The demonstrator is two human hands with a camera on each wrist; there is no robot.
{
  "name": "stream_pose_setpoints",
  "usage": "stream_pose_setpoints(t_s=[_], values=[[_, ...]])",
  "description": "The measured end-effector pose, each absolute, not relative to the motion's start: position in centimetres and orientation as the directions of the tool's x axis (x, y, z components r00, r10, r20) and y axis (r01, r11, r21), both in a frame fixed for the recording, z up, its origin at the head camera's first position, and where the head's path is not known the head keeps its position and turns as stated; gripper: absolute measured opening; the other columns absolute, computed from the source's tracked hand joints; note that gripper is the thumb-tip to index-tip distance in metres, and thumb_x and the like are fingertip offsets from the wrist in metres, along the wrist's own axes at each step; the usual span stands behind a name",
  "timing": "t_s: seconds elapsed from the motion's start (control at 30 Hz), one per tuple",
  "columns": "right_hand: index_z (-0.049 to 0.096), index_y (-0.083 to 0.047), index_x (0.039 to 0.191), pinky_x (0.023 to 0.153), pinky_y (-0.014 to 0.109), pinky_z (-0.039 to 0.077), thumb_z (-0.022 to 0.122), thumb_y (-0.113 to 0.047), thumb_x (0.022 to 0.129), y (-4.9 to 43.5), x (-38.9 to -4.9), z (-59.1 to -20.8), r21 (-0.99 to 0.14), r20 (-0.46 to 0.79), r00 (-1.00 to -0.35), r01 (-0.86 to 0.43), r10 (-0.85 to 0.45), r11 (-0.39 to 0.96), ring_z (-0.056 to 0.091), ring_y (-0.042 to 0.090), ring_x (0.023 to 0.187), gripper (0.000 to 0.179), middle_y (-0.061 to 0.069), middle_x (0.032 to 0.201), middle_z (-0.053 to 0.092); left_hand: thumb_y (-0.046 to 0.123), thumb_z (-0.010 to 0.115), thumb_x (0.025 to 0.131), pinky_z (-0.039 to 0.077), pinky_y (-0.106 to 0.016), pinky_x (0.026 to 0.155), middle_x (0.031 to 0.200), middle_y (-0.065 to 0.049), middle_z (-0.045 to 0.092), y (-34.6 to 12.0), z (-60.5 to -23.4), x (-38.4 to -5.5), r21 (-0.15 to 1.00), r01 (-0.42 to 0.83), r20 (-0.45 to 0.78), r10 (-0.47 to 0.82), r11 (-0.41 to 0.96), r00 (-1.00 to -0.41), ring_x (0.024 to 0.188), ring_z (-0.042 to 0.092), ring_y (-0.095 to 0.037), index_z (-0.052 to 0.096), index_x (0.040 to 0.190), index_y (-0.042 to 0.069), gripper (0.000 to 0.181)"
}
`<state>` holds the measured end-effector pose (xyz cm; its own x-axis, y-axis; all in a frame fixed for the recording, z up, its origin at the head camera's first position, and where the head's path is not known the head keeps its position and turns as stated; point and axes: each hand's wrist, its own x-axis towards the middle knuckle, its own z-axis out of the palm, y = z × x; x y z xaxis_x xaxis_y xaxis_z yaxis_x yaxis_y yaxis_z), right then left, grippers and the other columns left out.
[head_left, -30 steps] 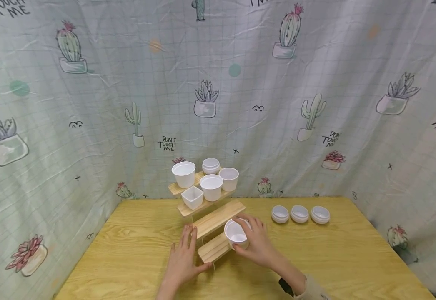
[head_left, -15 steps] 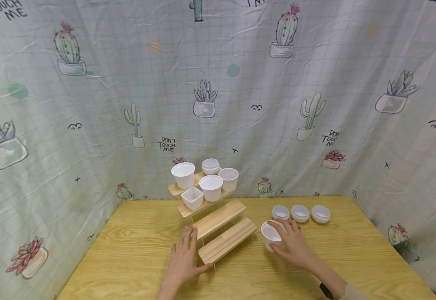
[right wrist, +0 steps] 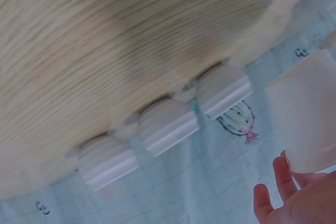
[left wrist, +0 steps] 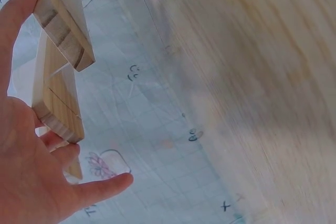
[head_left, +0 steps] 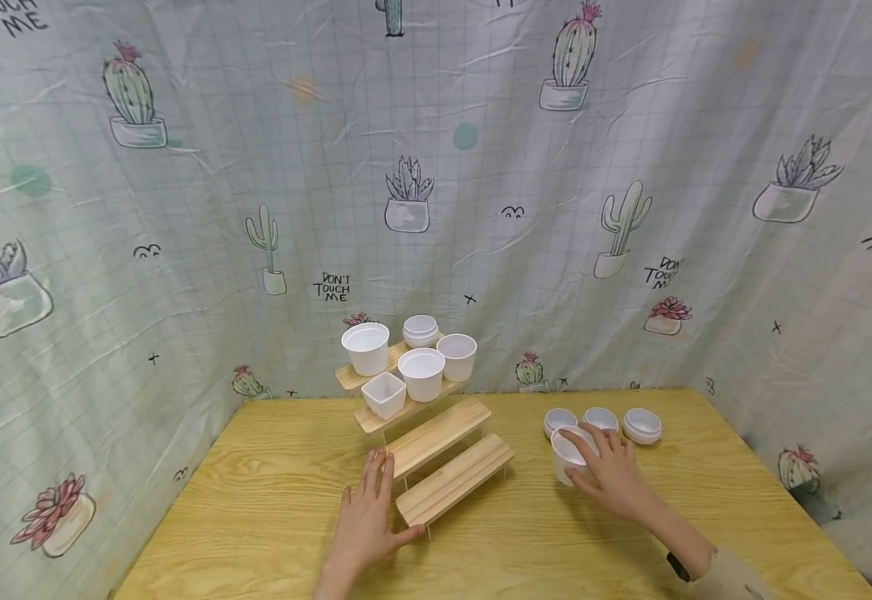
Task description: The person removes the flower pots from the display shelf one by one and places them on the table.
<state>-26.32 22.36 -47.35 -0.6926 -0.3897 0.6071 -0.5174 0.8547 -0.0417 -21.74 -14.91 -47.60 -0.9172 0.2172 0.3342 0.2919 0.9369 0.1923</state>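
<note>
My right hand [head_left: 616, 481] holds a round white pot [head_left: 567, 465] by its rim, thumb on the near side and fingers over the far side. In the right wrist view the pot [right wrist: 304, 114] appears large beside the fingers. The pot is in front of a row of low white round pots [head_left: 642, 426]. My left hand [head_left: 364, 518] rests, fingers spread, against the left end of a tiered wooden rack [head_left: 454, 481]. In the left wrist view its thumb touches one plank [left wrist: 65, 35], and its fingers lie by another plank [left wrist: 60, 108].
Two white pots, one large [head_left: 368, 350] and one small [head_left: 420, 332], stand on the rack's top tier. Below them are a square pot [head_left: 384, 397] and two round pots [head_left: 422, 377]. A cactus-print curtain [head_left: 436, 250] hangs behind the wooden table [head_left: 256, 492].
My right hand has lifted the white pot off the rack's lowest tier and carried it right, then slightly back toward the row of low pots. My left hand has stayed against the rack.
</note>
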Motion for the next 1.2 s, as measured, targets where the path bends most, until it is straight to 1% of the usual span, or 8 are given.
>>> stream_pose_setpoints(t_s=[0.1, 0.2, 0.3, 0.47, 0.67, 0.97, 1.2], values=[[0.048, -0.017, 0.128, 0.066, 0.037, 0.027, 0.067, -0.027, 0.078, 22.6, -26.5, -47.5, -0.05, 0.59, -0.708, -0.513, -0.389, 0.857, 0.042, 0.034, 0.099, 0.054, 0.018, 0.125, 0.045, 0.065, 0.065, 0.062, 0.032, -0.066, 0.094, 0.15, -0.015, 0.016, -14.9, -47.6, -21.7, 0.202, 0.291, 0.331, 0.215, 0.935, -0.919, 0.137, 0.019, -0.033, 0.021, 0.142, 0.004, 0.11], [0.047, -0.017, 0.128, 0.067, 0.041, 0.03, 0.065, -0.026, 0.079, 22.7, -26.8, -47.7, -0.053, 0.579, -0.717, -0.508, -0.388, 0.86, 0.042, 0.036, 0.101, 0.053, 0.019, 0.124, 0.045, 0.066, 0.065, 0.062, 0.031, -0.066, 0.095, 0.15, -0.015, 0.015, -14.9, -47.5, -21.7, 0.206, 0.289, 0.322, 0.214, 0.935, -0.922, 0.137, 0.019, -0.033, 0.021, 0.142, 0.005, 0.11], [0.046, -0.017, 0.129, 0.068, 0.043, 0.032, 0.064, -0.026, 0.081, 22.9, -27.0, -48.0, -0.047, 0.561, -0.73, -0.499, -0.391, 0.865, 0.042, 0.037, 0.102, 0.052, 0.02, 0.125, 0.044, 0.066, 0.064, 0.063, 0.031, -0.066, 0.095, 0.15, -0.016, 0.016, -14.9, -47.5, -21.7, 0.206, 0.287, 0.313, 0.215, 0.936, -0.925, 0.137, 0.019, -0.033, 0.021, 0.142, 0.004, 0.109], [0.046, -0.016, 0.13, 0.065, 0.04, 0.031, 0.062, -0.028, 0.083, 22.9, -27.3, -48.5, -0.012, 0.534, -0.741, -0.487, -0.407, 0.873, 0.044, 0.038, 0.102, 0.051, 0.022, 0.125, 0.043, 0.065, 0.064, 0.063, 0.031, -0.065, 0.096, 0.15, -0.016, 0.015, -14.9, -47.5, -21.7, 0.207, 0.286, 0.304, 0.217, 0.935, -0.928, 0.137, 0.018, -0.033, 0.021, 0.142, 0.004, 0.109], [0.046, -0.015, 0.128, 0.064, 0.038, 0.029, 0.064, -0.025, 0.081, 22.9, -27.5, -49.0, 0.008, 0.546, -0.73, -0.487, -0.411, 0.874, 0.044, 0.037, 0.101, 0.052, 0.023, 0.124, 0.044, 0.065, 0.064, 0.063, 0.03, -0.066, 0.096, 0.15, -0.016, 0.015, -14.9, -47.5, -21.6, 0.213, 0.29, 0.309, 0.218, 0.933, -0.926, 0.137, 0.018, -0.033, 0.022, 0.142, 0.004, 0.109], [0.046, -0.015, 0.129, 0.067, 0.043, 0.03, 0.062, -0.025, 0.083, 23.1, -27.8, -49.1, -0.013, 0.527, -0.746, -0.486, -0.407, 0.874, 0.043, 0.036, 0.104, 0.049, 0.022, 0.127, 0.043, 0.066, 0.064, 0.063, 0.028, -0.064, 0.098, 0.15, -0.015, 0.015, -14.9, -47.5, -21.7, 0.202, 0.276, 0.308, 0.207, 0.94, -0.929, 0.137, 0.018, -0.033, 0.019, 0.143, 0.006, 0.11], [0.047, -0.015, 0.128, 0.066, 0.041, 0.03, 0.063, -0.024, 0.082, 23.0, -27.8, -49.2, 0.015, 0.52, -0.741, -0.49, -0.425, 0.872, 0.045, 0.036, 0.105, 0.05, 0.022, 0.124, 0.045, 0.063, 0.066, 0.063, 0.029, -0.066, 0.096, 0.15, -0.015, 0.015, -15.0, -47.5, -21.6, 0.213, 0.287, 0.321, 0.211, 0.934, -0.923, 0.137, 0.019, -0.033, 0.02, 0.143, 0.004, 0.109]])
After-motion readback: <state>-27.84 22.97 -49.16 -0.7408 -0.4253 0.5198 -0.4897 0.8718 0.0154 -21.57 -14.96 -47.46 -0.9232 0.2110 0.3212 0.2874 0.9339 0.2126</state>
